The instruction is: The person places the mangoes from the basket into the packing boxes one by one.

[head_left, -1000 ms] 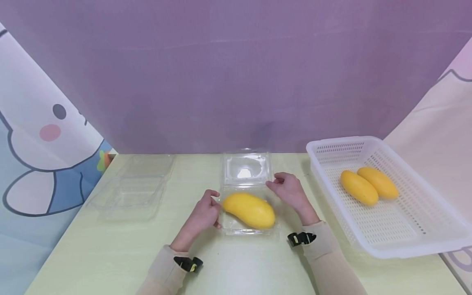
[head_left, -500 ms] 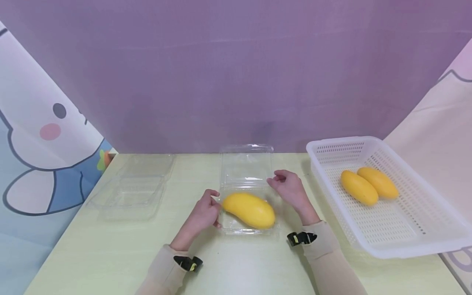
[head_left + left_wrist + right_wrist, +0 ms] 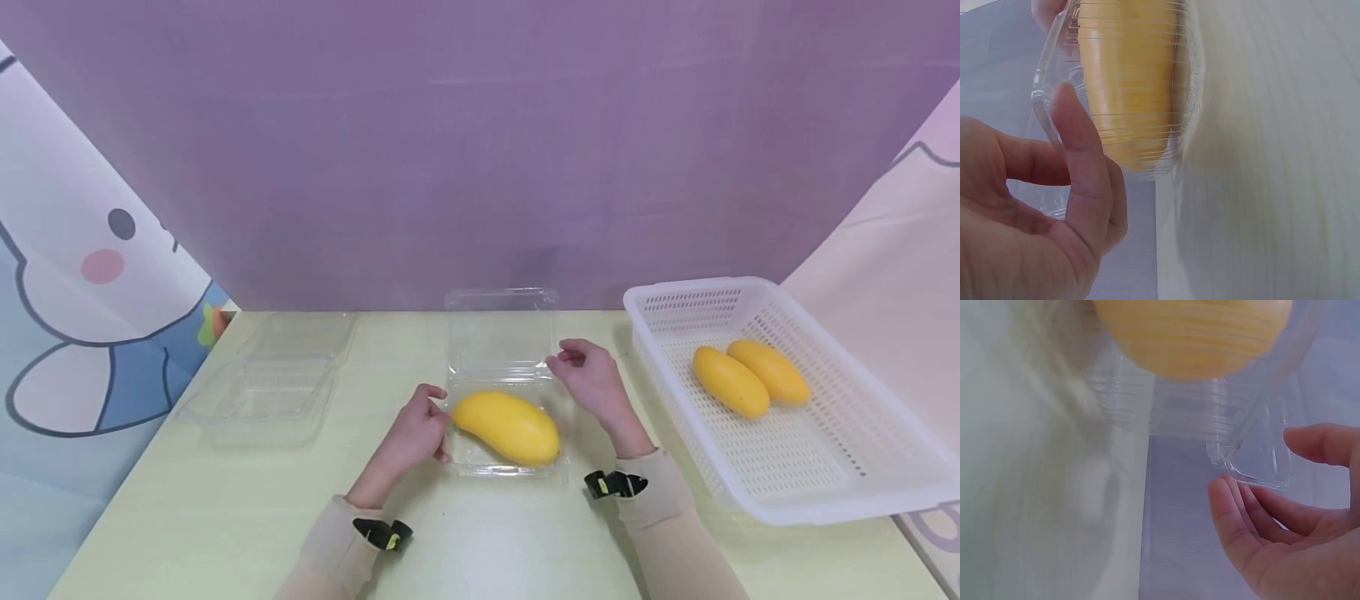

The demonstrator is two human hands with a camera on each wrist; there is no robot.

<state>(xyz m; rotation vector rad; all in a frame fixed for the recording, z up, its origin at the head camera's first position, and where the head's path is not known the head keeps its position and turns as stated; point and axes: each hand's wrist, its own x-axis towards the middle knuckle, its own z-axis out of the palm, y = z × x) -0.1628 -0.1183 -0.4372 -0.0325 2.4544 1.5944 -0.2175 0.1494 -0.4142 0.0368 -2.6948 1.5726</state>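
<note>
A yellow mango (image 3: 506,427) lies in the base of a clear plastic clamshell container (image 3: 510,471) in front of me. The container's lid (image 3: 501,333) tilts up at the back. At the base's left side, my left hand (image 3: 411,433) holds the rim with bent fingers; in the left wrist view a fingertip (image 3: 1074,119) lies against the clear wall. My right hand (image 3: 596,383) touches the lid's right edge. The right wrist view shows its fingertips (image 3: 1225,490) at the lid's corner, with the thumb apart from them.
On the right stands a white perforated basket (image 3: 810,510) holding two more mangoes, one mango (image 3: 729,382) lying against the other mango (image 3: 776,373). A second open clear container (image 3: 270,396) stands at the left. Behind the table (image 3: 465,550) hangs a purple curtain (image 3: 390,167).
The lid has swung further up, its far edge rising. My right hand has moved up slightly along with it. The left hand and the mango have kept their places.
</note>
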